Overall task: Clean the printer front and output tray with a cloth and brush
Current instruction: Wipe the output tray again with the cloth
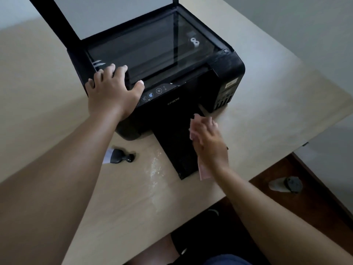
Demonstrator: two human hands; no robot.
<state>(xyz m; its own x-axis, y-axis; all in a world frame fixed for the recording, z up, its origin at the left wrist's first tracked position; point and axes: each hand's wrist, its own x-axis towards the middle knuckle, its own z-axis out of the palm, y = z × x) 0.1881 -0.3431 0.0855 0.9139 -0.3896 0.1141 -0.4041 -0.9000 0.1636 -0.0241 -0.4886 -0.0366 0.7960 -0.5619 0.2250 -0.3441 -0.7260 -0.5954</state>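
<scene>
Nearest us, at seven o'clock of the output tray (172, 142), the brush (119, 158) lies on the tabletop (257, 104). Our right hand (209, 142) presses a pink cloth (203, 172) along the tray's three o'clock edge. Farther off, our left hand (112, 92) lies spread on the printer (227, 67), whose scanner lid (107, 14) stands raised.

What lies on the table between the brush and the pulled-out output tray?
In the head view, only bare table with a pale shiny smear separates the brush from the output tray; no object lies there.
</scene>
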